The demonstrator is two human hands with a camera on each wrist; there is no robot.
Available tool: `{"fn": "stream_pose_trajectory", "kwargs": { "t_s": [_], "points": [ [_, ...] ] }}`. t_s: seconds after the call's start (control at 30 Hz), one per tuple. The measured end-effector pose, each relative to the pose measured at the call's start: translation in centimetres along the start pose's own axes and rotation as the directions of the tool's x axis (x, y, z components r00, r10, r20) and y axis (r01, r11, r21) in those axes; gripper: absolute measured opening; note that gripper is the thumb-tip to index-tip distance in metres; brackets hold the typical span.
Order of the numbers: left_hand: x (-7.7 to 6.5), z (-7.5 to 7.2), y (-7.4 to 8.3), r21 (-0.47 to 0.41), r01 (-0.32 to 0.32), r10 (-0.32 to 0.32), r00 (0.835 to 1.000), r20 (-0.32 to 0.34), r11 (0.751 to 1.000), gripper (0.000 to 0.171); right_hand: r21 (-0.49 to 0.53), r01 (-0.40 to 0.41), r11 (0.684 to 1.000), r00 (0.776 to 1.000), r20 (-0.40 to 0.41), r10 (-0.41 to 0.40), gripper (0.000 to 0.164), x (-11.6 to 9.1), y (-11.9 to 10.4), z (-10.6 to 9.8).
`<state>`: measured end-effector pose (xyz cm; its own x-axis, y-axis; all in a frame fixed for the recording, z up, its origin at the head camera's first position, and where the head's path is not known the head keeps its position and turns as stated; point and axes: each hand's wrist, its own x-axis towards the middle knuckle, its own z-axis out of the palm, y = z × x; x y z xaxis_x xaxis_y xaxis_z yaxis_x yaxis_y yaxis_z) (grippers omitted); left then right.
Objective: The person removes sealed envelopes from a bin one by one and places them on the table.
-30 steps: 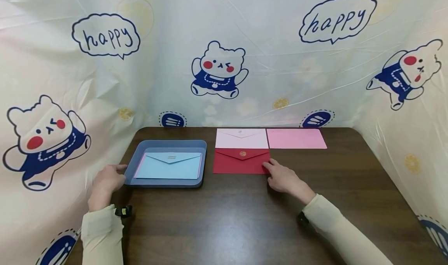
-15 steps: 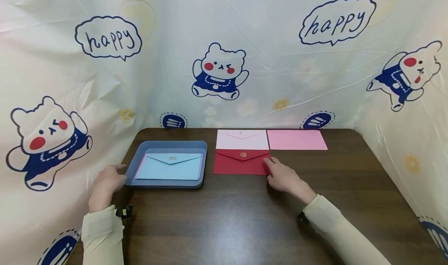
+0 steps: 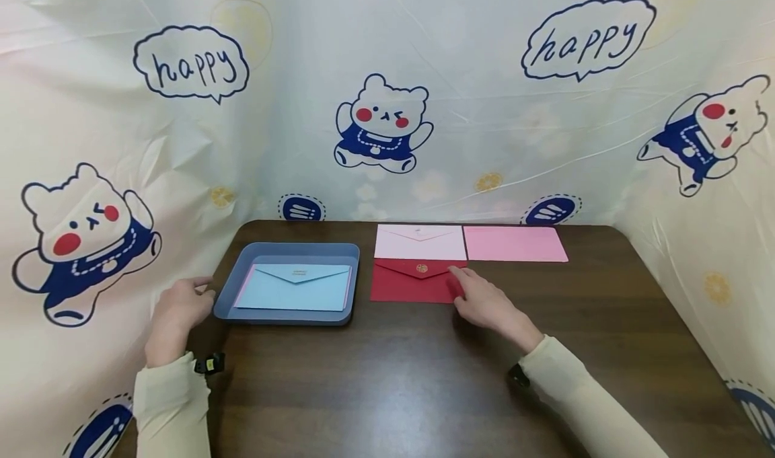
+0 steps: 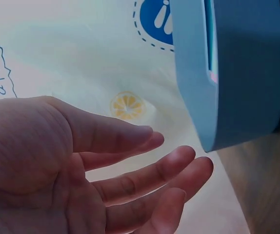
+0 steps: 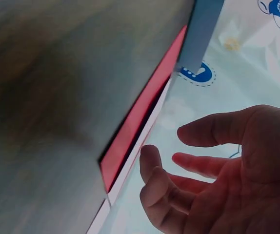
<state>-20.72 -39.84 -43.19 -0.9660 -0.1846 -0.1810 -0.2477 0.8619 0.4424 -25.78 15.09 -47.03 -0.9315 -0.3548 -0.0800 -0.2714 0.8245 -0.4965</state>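
Note:
In the head view my left hand (image 3: 178, 313) is beside the left side of the blue tray (image 3: 290, 249). The left wrist view has its fingers loosely bent, holding nothing, with a small gap to the tray wall. Inside the tray lies a light blue envelope (image 3: 297, 293) over something pink that peeks out at its edges. My right hand (image 3: 487, 303) hovers over the right end of a red envelope (image 3: 399, 288) with a gold emblem. Its fingers are relaxed and hold nothing; in the right wrist view they appear apart from the red envelope (image 5: 140, 114).
Behind the red envelope lies a whitish-pink envelope (image 3: 418, 246), with a pink one (image 3: 514, 244) to its right. All rest on a dark wooden table (image 3: 387, 384). A printed curtain (image 3: 484, 128) encloses the back and sides.
My left hand has drawn slightly left, away from the tray's side. My right hand has shifted a little left and up from the red envelope's right edge. The envelopes stay put.

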Motion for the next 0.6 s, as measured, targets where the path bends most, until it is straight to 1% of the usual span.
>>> {"fn": "stream_pose_trajectory", "kwargs": {
  "t_s": [0.2, 0.3, 0.37, 0.43, 0.6],
  "points": [
    [0.0, -0.7, 1.4, -0.044, -0.020, 0.018, 0.999, -0.031, 0.999, 0.052, 0.041, 0.002, 0.999, 1.000, -0.013, -0.001, 0.066, 0.0, -1.0, -0.5],
    [0.0, -0.8, 2.0, -0.045, -0.039, 0.037, 0.998, -0.049, 0.998, 0.050, 0.059, 0.031, 0.998, 1.000, -0.007, -0.030, 0.064, 0.3, -1.6, -0.6],
    [0.0, -0.8, 2.2, -0.034, -0.057, 0.055, 0.996, -0.064, 0.998, 0.048, 0.075, 0.069, 0.995, 0.998, -0.001, -0.069, 0.063, 0.7, -2.2, -0.7],
    [0.0, -0.7, 2.4, -0.035, -0.072, 0.070, 0.996, -0.063, 0.997, 0.047, 0.088, 0.101, 0.991, 0.995, 0.004, -0.102, 0.063, 1.0, -2.8, -0.7],
    [0.2, -0.4, 3.2, -0.087, -0.088, 0.085, 0.996, -0.036, 0.992, 0.048, 0.110, 0.133, 0.985, 0.991, 0.019, -0.135, 0.062, 1.5, -4.8, -1.0]
  ]
}}
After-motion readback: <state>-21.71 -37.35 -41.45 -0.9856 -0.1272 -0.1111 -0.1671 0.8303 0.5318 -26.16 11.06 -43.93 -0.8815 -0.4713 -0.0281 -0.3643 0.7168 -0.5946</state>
